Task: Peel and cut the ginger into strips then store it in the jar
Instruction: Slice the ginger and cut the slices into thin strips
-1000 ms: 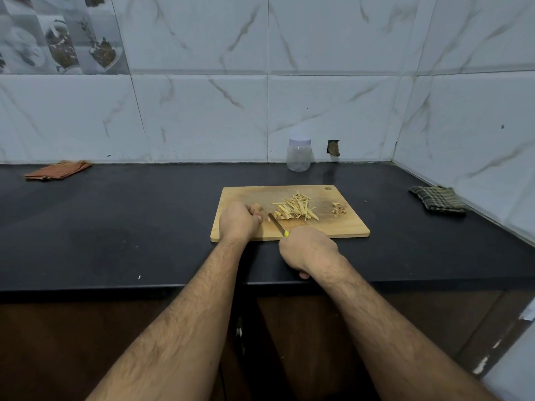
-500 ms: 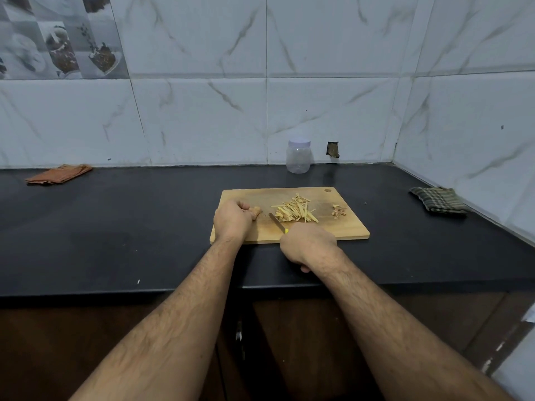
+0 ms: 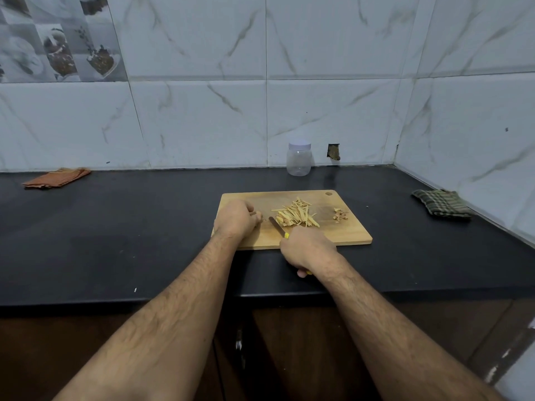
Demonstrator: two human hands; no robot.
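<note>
Dark table point(image 3: 115, 241) carries a cutting board point(image 3: 347, 235) with ginger strips point(image 3: 295, 217). Right hand point(image 3: 307, 250) grips the knife point(image 3: 276, 225); left hand point(image 3: 236, 218) pinches a small ginger piece point(image 3: 258, 217). Such a small stub could let the blade nick fingertips.

The left hand point(image 3: 236, 219) now sits with its fingers curled tighter over the ginger piece point(image 3: 258, 217), so less of the piece shows than a second ago. The knife point(image 3: 277, 226) blade in the right hand point(image 3: 307, 250) now lies against the near left end of the ginger strips point(image 3: 295, 216), closer to that pile than half a second ago.
</note>
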